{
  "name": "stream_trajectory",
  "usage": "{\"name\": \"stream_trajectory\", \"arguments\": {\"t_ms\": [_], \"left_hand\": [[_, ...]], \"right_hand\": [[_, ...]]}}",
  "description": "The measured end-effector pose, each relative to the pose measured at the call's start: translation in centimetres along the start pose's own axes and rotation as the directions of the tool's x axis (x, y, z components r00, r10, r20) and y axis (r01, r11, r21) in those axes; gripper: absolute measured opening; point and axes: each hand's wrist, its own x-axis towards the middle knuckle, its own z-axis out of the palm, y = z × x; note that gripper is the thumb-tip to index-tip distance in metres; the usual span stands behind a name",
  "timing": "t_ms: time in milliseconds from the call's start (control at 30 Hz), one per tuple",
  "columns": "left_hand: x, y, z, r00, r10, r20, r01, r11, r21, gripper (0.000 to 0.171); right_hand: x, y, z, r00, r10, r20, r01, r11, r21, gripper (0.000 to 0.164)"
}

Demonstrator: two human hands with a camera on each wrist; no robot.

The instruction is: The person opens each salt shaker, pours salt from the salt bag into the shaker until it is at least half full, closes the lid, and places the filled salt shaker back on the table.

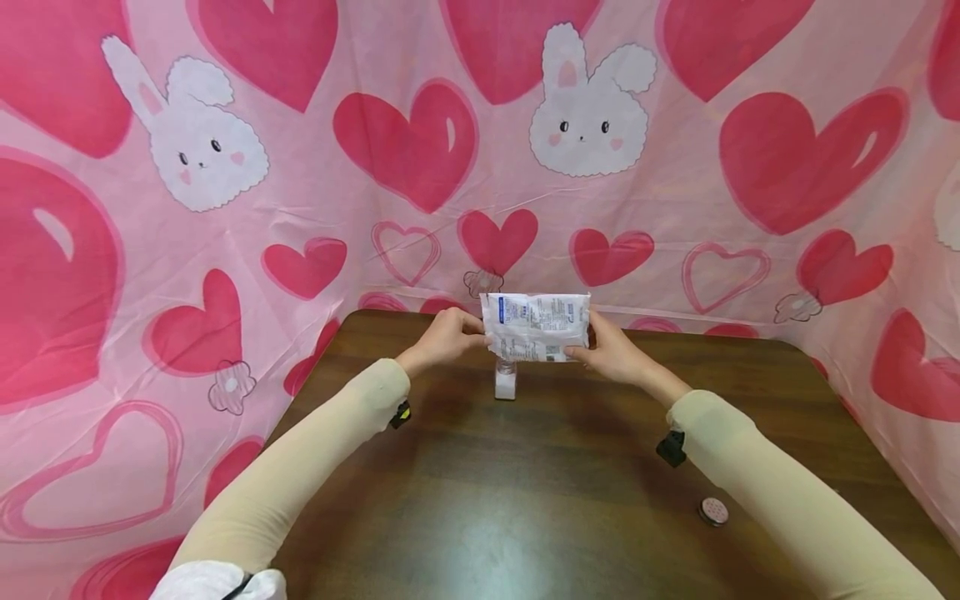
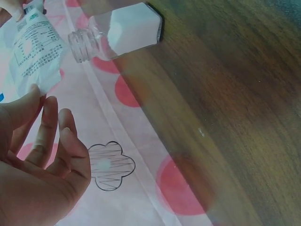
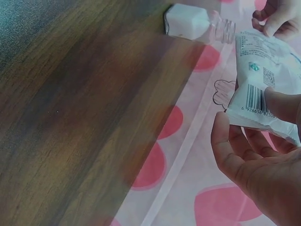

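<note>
A white printed packet (image 1: 536, 327) is held up above the far part of the table, between both hands. My left hand (image 1: 446, 337) pinches its left corner between thumb and fingertip, the other fingers curving loosely, as the left wrist view shows. At the other end my right hand (image 1: 613, 348) grips the packet, thumb on the printed face near the barcode and fingers behind. Just below the packet stands a small clear glass bottle (image 1: 506, 385), uncapped and partly filled with white powder (image 2: 131, 28). In both wrist views the packet's edge is close by the bottle's threaded neck (image 3: 226, 31).
A round pink lid with small holes (image 1: 713, 512) lies on the dark wooden table (image 1: 480, 500), beside the right forearm. Behind the table's far edge hangs a pink cloth (image 1: 506, 179) with hearts and rabbits, which also runs along both sides.
</note>
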Motion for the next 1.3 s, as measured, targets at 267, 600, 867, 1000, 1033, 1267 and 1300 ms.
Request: {"name": "stream_trajectory", "arguments": {"t_ms": [267, 600, 867, 1000, 1033, 1267, 1300], "left_hand": [[0.2, 0.4, -0.2, 1.0, 0.011, -0.029, -0.011, 1.0, -0.001, 0.013], [0.1, 0.8, 0.0, 0.999, 0.036, -0.017, -0.036, 0.999, 0.002, 0.012], [0.2, 1.2, 0.2, 1.0, 0.026, -0.013, -0.026, 1.0, -0.006, 0.012], [0.5, 1.4, 0.3, 0.999, 0.033, -0.008, -0.033, 0.999, 0.007, 0.014], [0.5, 1.5, 0.3, 0.999, 0.035, -0.008, -0.035, 0.999, 0.012, 0.014], [0.7, 1.6, 0.3, 0.999, 0.039, -0.01, -0.039, 0.999, 0.014, 0.014], [0.8, 1.7, 0.3, 0.999, 0.042, -0.009, -0.042, 0.999, 0.012, 0.014]], "right_hand": [[0.0, 0.3, 0.0, 1.0, 0.011, -0.02, -0.011, 1.0, 0.008, 0.057], [-0.5, 1.6, 0.3, 0.998, 0.05, -0.038, -0.049, 0.998, 0.028, 0.059], [-1.3, 2.3, 1.0, 0.994, 0.081, -0.07, -0.079, 0.996, 0.032, 0.057], [-1.5, 2.6, 1.2, 0.992, 0.092, -0.085, -0.087, 0.995, 0.057, 0.055], [-1.6, 2.7, 1.3, 0.992, 0.096, -0.088, -0.09, 0.994, 0.064, 0.054], [-1.8, 3.2, 1.8, 0.988, 0.105, -0.115, -0.094, 0.991, 0.091, 0.051], [-1.8, 3.2, 1.8, 0.987, 0.107, -0.117, -0.096, 0.991, 0.096, 0.051]]}}
